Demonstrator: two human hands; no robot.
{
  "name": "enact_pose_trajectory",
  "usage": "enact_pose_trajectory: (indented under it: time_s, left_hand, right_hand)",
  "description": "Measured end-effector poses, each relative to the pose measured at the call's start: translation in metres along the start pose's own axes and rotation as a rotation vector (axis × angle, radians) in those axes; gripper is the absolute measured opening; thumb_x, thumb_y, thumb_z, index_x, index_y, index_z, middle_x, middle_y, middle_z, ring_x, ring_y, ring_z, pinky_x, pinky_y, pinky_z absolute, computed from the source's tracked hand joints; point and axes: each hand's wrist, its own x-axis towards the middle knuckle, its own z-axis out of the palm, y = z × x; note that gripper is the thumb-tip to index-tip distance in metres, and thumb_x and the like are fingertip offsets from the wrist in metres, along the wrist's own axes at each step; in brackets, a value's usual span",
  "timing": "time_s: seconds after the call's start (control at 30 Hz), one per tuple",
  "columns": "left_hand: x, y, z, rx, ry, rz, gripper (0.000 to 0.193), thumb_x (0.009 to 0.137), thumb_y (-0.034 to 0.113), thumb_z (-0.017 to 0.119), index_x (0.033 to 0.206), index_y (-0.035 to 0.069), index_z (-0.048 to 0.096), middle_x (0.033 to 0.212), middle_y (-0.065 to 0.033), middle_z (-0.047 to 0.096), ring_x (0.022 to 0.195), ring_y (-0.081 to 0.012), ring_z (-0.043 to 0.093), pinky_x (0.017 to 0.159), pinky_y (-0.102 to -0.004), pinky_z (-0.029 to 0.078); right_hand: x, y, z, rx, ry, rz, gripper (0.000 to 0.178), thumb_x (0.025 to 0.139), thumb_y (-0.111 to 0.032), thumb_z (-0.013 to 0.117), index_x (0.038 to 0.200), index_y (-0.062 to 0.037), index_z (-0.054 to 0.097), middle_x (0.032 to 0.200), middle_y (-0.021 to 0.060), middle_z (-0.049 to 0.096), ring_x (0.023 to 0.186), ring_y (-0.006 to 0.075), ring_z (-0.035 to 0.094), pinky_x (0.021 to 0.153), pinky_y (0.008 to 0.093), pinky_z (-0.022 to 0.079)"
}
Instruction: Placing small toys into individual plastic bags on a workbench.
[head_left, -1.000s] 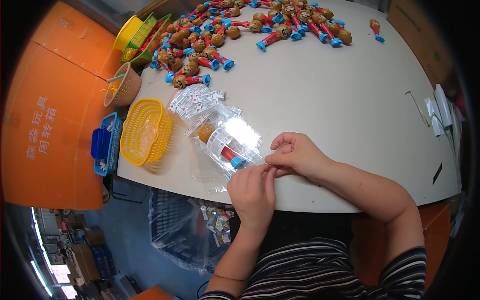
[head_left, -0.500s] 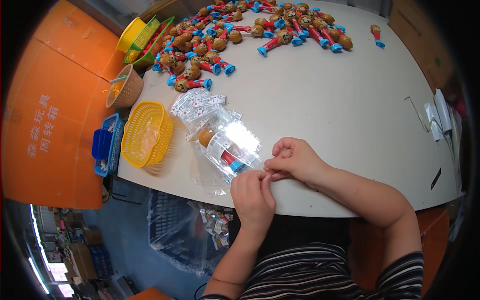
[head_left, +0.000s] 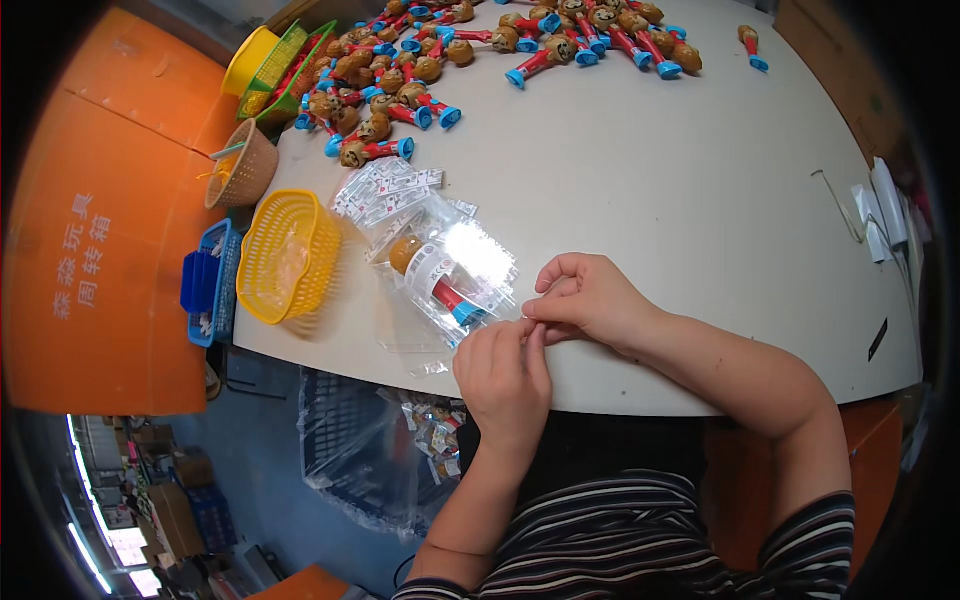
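Here, the yellow basket (head_left: 322,262) stands near the left edge of the pale tabletop (head_left: 700,250), and just to its right lies a toy (head_left: 447,293) inside a clear bag (head_left: 425,303), its round brown head toward the basket, its blue foot turned away, and a white printed strip (head_left: 430,266) across its middle. Farther right of the basket, past the blue foot, both hands come together. The left hand (head_left: 503,375) has its fingers bent and bunched beside its thumb, close to the bag's near end; the right hand (head_left: 590,300) curls its fingers loosely, thumb reaching to the left one's fingertips. Whether anything thin is pinched where they meet, I cannot tell. Beyond the basket and to its right, more printed strips (head_left: 385,190) lie loosely heaped, and past those spreads a pile of matching toys (head_left: 420,105), with a lone toy (head_left: 752,50) well apart on the far right. A blue basket (head_left: 231,285) sits just left of the yellow one, while a tan basket (head_left: 252,175) stands behind it, to the left.
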Motion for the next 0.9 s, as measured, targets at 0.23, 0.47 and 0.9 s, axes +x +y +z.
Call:
enact_pose_trajectory:
  time_s: [0.23,0.47,0.9]
  left_hand:
    - [-0.003,-0.004,-0.002,-0.065,-0.052,-0.043,0.009,0.085,0.003,0.068,0.089,0.002,0.06,0.087,-0.0125,0.06,0.083,-0.0329,0.057,0.076,-0.0411,0.045]
    - [0.0,-0.004,-0.007,-0.119,-0.073,-0.02,0.009,0.086,0.002,0.067,0.089,0.001,0.059,0.086,-0.0137,0.058,0.082,-0.0336,0.056,0.076,-0.0408,0.044]
    - [0.0,-0.001,-0.004,-0.043,-0.014,-0.025,0.012,0.083,0.004,0.071,0.093,0.003,0.064,0.088,-0.0114,0.063,0.084,-0.0316,0.06,0.076,-0.0414,0.046]
  right_hand:
    - [0.0,0.003,0.002,0.008,-0.013,0.002,0.022,0.089,-0.004,0.071,0.1,0.0009,0.052,0.087,0.0144,0.071,0.078,0.016,0.071,0.068,0.0246,0.06]
    - [0.005,0.005,-0.001,-0.014,0.02,-0.038,0.02,0.088,-0.004,0.072,0.094,-0.0006,0.052,0.084,0.012,0.069,0.078,0.0155,0.071,0.065,0.0232,0.059]
    - [0.0,0.0,0.004,0.0,0.013,0.012,0.018,0.09,-0.004,0.07,0.093,-0.0001,0.053,0.081,0.0105,0.068,0.076,0.0153,0.071,0.067,0.0252,0.06]
